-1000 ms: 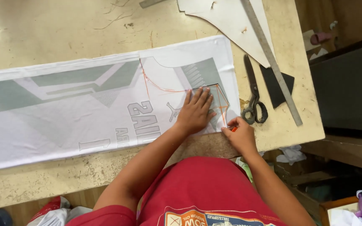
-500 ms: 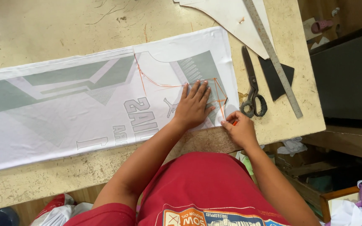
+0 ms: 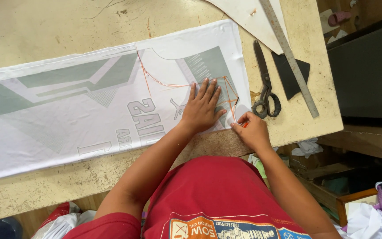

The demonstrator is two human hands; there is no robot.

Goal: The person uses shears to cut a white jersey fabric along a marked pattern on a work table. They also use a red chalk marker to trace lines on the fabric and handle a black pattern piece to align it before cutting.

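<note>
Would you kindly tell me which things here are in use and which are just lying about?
In use:
fabric
left hand, flat on it
right hand
orange marker, pinched in it

Lying about:
scissors
ruler
black piece
pale card

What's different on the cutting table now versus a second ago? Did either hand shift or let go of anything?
Little changed. The left hand stays pressed flat on the white printed fabric, fingers spread over the orange marked lines. The right hand stays at the fabric's near edge, still pinching a small orange marker; any movement is very slight. Nothing was picked up or released. The scissors, metal ruler and dark piece lie where they were.
</note>
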